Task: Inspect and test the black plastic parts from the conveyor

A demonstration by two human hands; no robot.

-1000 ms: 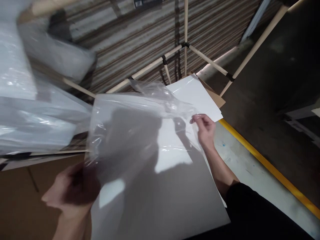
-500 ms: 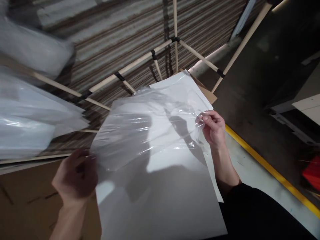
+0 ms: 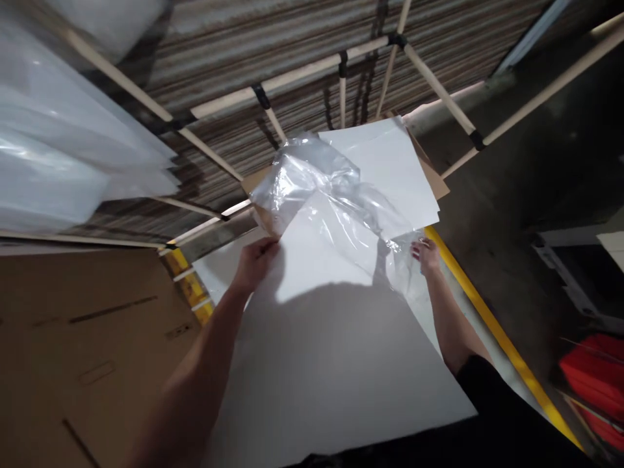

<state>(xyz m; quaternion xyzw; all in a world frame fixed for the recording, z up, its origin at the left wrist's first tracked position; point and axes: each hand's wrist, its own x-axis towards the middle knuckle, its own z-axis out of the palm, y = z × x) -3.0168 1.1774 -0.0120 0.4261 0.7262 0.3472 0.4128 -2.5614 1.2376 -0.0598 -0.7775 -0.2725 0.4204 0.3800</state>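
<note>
A large white sheet [image 3: 341, 364] lies in front of me, its near end at my body. Crumpled clear plastic film [image 3: 336, 188] spreads over its far end and over another white sheet [image 3: 394, 162] behind it. My left hand [image 3: 257, 262] is closed at the left edge of the large sheet, where the film's edge also lies; I cannot tell whether film is in the grip too. At the right, my right hand [image 3: 427, 255] pinches the edge of the film beside the large sheet's right side.
Brown cardboard [image 3: 88, 351] fills the lower left. Translucent plastic bags [image 3: 63, 143] hang at the upper left by a frame of pale tubes [image 3: 297, 76] with black joints. A yellow edge strip [image 3: 492, 331] runs along the right, with a red object [image 3: 597, 383] beyond it.
My left hand has moved right and away from me, from the film's left side to the sheet's edge. The film has bunched up farther off, baring more white sheet. The view has shifted.
</note>
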